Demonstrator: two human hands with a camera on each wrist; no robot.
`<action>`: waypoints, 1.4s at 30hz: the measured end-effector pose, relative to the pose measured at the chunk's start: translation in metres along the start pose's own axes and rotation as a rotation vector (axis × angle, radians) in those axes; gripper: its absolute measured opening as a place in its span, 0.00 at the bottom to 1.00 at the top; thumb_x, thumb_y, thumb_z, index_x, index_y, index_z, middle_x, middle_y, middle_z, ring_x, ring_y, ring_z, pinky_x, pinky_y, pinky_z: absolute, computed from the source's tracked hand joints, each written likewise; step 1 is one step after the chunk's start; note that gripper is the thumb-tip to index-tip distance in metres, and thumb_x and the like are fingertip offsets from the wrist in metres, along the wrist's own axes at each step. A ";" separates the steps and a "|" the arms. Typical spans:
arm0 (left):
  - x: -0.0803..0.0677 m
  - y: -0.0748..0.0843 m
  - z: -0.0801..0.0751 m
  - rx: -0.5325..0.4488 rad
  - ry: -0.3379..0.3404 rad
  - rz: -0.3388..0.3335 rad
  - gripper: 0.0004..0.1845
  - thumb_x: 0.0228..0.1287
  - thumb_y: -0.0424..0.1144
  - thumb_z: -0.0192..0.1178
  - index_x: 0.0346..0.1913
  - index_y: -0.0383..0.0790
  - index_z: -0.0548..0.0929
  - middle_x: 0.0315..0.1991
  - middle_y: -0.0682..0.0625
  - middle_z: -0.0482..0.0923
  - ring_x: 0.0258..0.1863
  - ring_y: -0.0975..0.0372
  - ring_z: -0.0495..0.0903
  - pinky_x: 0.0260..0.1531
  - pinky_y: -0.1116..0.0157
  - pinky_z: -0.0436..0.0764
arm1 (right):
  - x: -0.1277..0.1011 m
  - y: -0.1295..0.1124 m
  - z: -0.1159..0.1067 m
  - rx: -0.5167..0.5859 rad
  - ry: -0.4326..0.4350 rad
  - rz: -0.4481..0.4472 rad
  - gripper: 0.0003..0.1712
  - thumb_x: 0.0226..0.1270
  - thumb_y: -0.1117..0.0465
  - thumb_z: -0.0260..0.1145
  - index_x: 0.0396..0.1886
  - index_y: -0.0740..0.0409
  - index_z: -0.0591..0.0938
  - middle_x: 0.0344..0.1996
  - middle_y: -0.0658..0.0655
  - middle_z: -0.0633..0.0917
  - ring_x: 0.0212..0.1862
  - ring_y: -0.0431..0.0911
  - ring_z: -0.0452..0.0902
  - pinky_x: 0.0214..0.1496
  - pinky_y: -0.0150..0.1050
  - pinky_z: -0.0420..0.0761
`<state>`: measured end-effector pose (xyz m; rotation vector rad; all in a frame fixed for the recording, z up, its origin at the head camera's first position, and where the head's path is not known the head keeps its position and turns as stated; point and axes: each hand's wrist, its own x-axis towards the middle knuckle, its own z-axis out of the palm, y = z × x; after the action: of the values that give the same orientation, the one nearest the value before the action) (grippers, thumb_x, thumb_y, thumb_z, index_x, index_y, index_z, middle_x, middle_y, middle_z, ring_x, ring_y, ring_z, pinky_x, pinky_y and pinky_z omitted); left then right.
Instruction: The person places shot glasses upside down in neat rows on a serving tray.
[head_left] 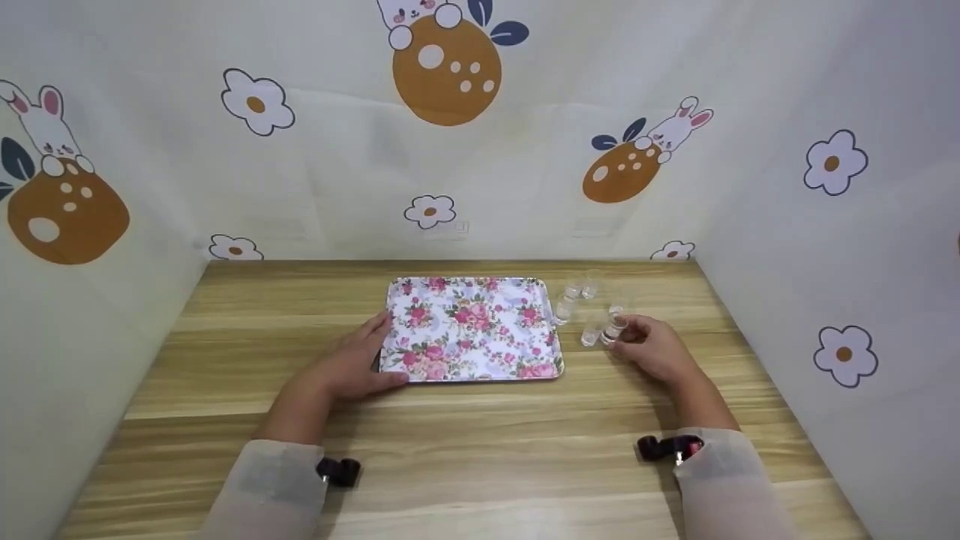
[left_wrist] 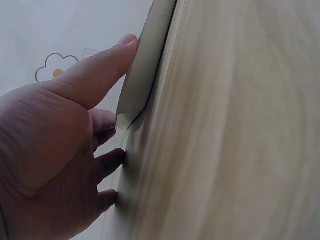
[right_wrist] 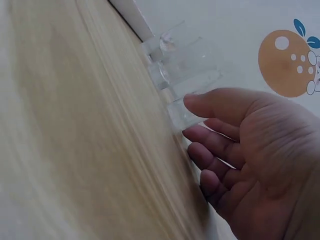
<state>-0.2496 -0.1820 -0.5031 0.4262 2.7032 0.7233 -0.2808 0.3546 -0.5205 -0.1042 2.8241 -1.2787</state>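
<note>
A white tray (head_left: 472, 326) with pink roses lies on the wooden table. My left hand (head_left: 352, 364) holds it at the near left corner, thumb along the front rim and fingers at the left side. In the left wrist view, the thumb touches the rim of the tray (left_wrist: 147, 65), and the lower fingertips reach the tabletop. To the right of the tray, my right hand (head_left: 656, 349) pinches a small clear shot glass (head_left: 613, 330) between thumb and fingers. In the right wrist view this glass (right_wrist: 182, 115) stands upright, its base close over the table.
More clear shot glasses (head_left: 565, 309) stand in a loose group between the tray and my right hand, some near the tray's right edge. Patterned fabric walls (head_left: 337, 187) border the wooden table (head_left: 480, 457) at the back and both sides.
</note>
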 end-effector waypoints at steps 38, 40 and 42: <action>0.002 0.002 0.000 -0.017 -0.016 -0.001 0.62 0.67 0.68 0.67 0.88 0.41 0.44 0.91 0.44 0.36 0.88 0.37 0.42 0.85 0.31 0.45 | -0.004 -0.053 -0.006 0.207 0.246 -0.055 0.28 0.69 0.53 0.78 0.63 0.63 0.86 0.49 0.61 0.91 0.43 0.33 0.85 0.48 0.21 0.85; 0.002 0.002 0.000 -0.025 -0.013 0.004 0.62 0.67 0.67 0.68 0.88 0.40 0.45 0.91 0.43 0.37 0.88 0.36 0.42 0.84 0.31 0.45 | -0.004 -0.060 -0.003 0.233 0.241 -0.077 0.27 0.69 0.54 0.79 0.62 0.63 0.86 0.48 0.61 0.91 0.43 0.34 0.85 0.48 0.22 0.85; 0.002 0.002 -0.001 -0.027 -0.012 0.009 0.62 0.67 0.67 0.68 0.88 0.39 0.45 0.90 0.43 0.37 0.87 0.36 0.43 0.84 0.31 0.45 | -0.002 -0.065 0.002 0.258 0.232 -0.092 0.26 0.68 0.55 0.79 0.61 0.63 0.87 0.46 0.61 0.90 0.43 0.36 0.85 0.47 0.23 0.86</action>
<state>-0.2514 -0.1803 -0.5013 0.4354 2.6786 0.7564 -0.2761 0.3102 -0.4727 -0.0825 2.8332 -1.7713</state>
